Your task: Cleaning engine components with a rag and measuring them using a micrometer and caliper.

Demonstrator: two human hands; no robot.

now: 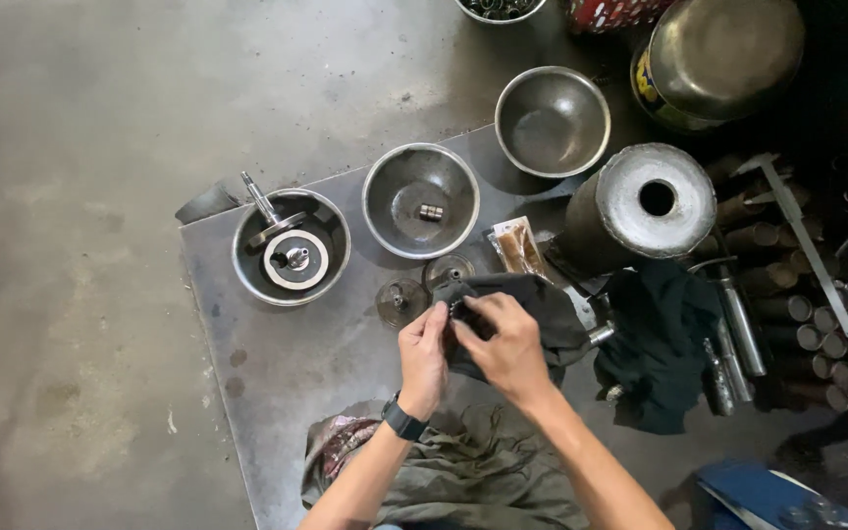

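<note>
While both hands (468,348) grip dark rag (532,304) | clear oblong packet (517,245), brown inside, beside bowl (420,199)

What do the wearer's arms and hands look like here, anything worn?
Both forearms are bare, with no sleeves in view. The left hand has a dark watch with a black band on the wrist. The right hand has no glove or wristwear. No rings can be made out on either hand.

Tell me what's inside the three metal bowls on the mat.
The left bowl holds a shaft and a round disc part. The middle bowl holds one small metal cylinder. The far bowl looks empty. Anything under the disc is hidden.
</note>
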